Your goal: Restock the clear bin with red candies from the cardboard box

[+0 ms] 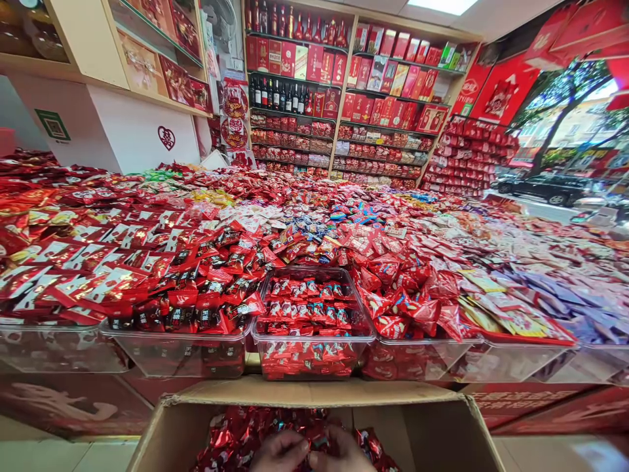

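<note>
A cardboard box (432,436) sits low in front of me, with many small red-wrapped candies (230,429) inside. Both my hands are down in it, close together at the bottom edge of the view. My left hand (281,452) has its thumb and fingers curled in a pinch among the candies. Facing it, my right hand (344,452) is also curled, its fingers bent inward. Red wrappers show between the two hands at the fingertips; how many pieces are held is hidden. Just beyond the box stands a clear plastic bin (314,339) holding neat rows of similar red candies.
Clear bins of dark-and-red packets (181,311) and red puffy packets (403,308) flank the middle bin. Wrapped sweets cover the wide display behind. Shelves (339,85) with bottles and red boxes line the back wall. A parked car (545,189) shows outside at right.
</note>
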Demonstrator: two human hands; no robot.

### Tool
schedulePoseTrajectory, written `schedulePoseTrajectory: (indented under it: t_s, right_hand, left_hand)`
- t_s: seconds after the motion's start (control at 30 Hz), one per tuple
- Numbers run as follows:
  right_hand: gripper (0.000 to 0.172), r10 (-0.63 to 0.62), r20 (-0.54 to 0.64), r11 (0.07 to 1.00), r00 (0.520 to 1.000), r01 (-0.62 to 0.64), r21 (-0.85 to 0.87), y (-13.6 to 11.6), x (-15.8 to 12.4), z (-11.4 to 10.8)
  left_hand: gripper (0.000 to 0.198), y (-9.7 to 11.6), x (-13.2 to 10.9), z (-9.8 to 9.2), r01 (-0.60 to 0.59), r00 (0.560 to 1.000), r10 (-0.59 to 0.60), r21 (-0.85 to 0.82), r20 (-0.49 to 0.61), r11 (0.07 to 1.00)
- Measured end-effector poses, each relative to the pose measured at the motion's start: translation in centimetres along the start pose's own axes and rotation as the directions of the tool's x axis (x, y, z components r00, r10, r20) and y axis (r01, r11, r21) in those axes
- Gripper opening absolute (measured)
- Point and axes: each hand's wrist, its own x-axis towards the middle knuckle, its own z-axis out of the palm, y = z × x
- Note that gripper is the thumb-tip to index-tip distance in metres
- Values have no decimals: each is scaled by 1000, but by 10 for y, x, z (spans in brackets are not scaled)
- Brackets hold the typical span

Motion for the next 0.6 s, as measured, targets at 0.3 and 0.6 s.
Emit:
schedulePoseTrajectory:
  t_s: [0.3, 0.6]
  right_hand:
    - [53, 147, 54, 986, 988, -150, 76, -20, -6, 6]
    - [32, 77, 40, 973, 996, -84, 217, -47, -22, 0]
  left_hand:
    - [35, 27, -11, 5, 32, 997, -51, -276, -61, 961]
    - [28, 56, -23, 5, 38, 980, -94, -297, -175, 954]
